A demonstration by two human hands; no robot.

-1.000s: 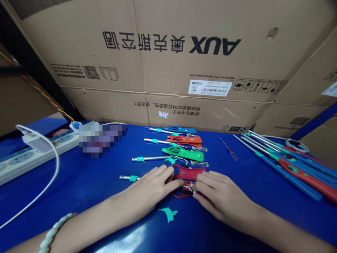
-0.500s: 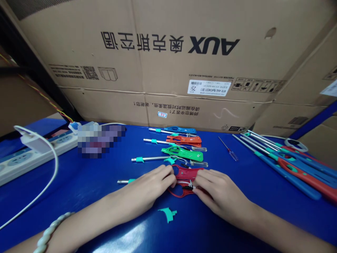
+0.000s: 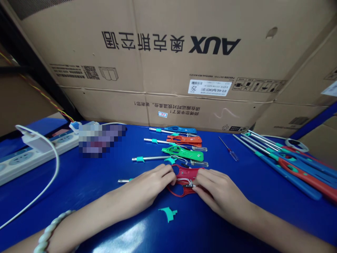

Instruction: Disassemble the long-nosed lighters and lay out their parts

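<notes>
Two red plastic lighter shells lie before me, the upper one point(image 3: 190, 173) flat and the lower one point(image 3: 177, 190) just in front of it. My left hand point(image 3: 154, 184) pinches the shells' left end; its fingertips partly cover their loops. At the right, my right hand point(image 3: 222, 191) has its thumb and fingers closed on a small black igniter point(image 3: 187, 186) with white wires, over the lower shell. Left of my left hand, a metal tube end point(image 3: 123, 181) pokes out. A loose teal trigger point(image 3: 169, 213) lies nearer to me.
Behind the shells are opened green point(image 3: 186, 154), orange point(image 3: 185, 141) and blue point(image 3: 181, 129) lighters with metal tubes. A screwdriver point(image 3: 231, 153) and several long lighters point(image 3: 295, 168) lie right. A power strip point(image 3: 39, 153) is left; a cardboard box point(image 3: 163, 77) stands behind.
The igniter and its white wires have shifted slightly to the left over the lower red shell. Both hands stay nearly in place, still closed.
</notes>
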